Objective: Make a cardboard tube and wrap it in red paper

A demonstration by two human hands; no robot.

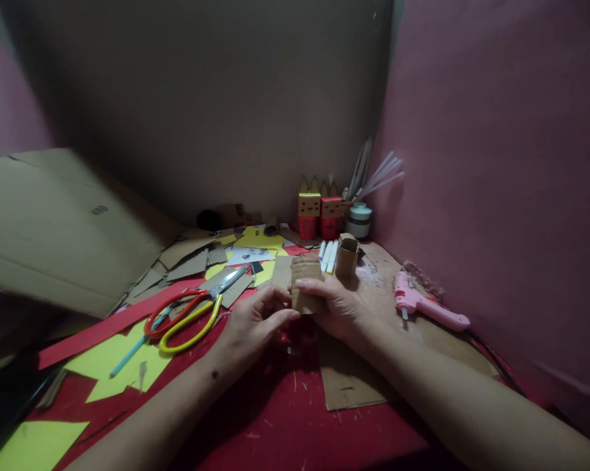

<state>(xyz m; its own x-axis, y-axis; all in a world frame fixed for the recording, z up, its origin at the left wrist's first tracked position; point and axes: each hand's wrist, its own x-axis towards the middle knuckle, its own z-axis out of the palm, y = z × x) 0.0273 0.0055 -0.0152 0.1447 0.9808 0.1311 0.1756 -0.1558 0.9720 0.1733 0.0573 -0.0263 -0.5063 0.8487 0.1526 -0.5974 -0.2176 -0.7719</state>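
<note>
A small brown cardboard piece [305, 269], its surface lined with ridges, is held upright over the middle of the table. My right hand [341, 304] is closed around its right side, the thumb lying across its front. At its lower left corner, my left hand [263, 314] pinches the edge between thumb and fingers. Whether the piece is flat or a tube I cannot tell. Just behind my right hand stands an open cardboard tube [347, 258]. Several white markers [329, 255] lie beside that tube.
Scissors [191, 320] with red and yellow handles lie left, over yellow paper [113, 366] and a blue pencil [128, 356]. A pink glue gun [427, 304] rests right on cardboard. Two cardboard figures [319, 216] and a lidded jar [359, 221] stand at the back.
</note>
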